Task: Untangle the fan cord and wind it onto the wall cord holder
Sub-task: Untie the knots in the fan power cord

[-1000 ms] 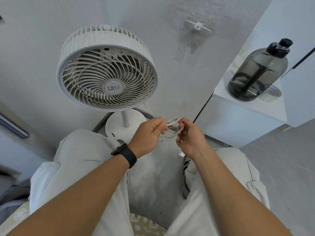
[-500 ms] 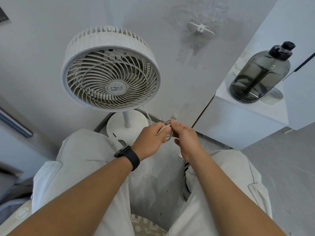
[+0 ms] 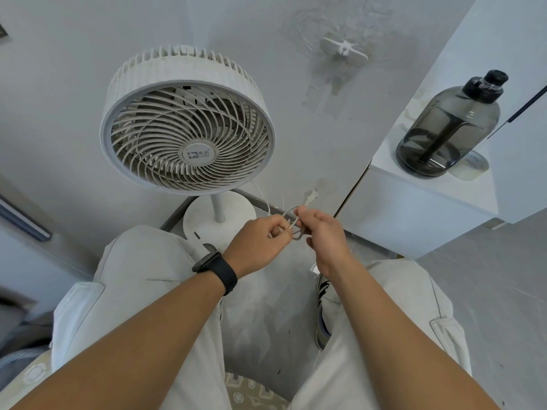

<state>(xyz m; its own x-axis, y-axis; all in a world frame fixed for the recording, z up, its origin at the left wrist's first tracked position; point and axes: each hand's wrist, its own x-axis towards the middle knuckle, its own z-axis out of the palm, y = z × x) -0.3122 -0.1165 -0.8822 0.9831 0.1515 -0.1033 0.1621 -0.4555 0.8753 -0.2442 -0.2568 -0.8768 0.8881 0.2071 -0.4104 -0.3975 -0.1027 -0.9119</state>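
A white pedestal fan [image 3: 186,128] stands against the wall in front of me, its round base [image 3: 236,216] on the floor. Its thin white cord [image 3: 260,192] runs down from the fan head to a small looped tangle between my hands. My left hand [image 3: 257,244] pinches the tangle from the left. My right hand [image 3: 324,235] pinches it from the right, and the plug end [image 3: 310,197] sticks up just above those fingers. The white cord holder [image 3: 344,51] sits high on the wall, bare, up and to the right of the fan.
A low white cabinet [image 3: 420,202] juts out on the right, carrying a large dark water bottle [image 3: 450,125]. My knees in light trousers frame the floor below my hands. A dark bar [image 3: 23,220] runs along the left wall.
The loops between my hands have drawn tighter and smaller. The plug end, hidden a second ago, now pokes up above my right fingers. My view has tilted slightly.
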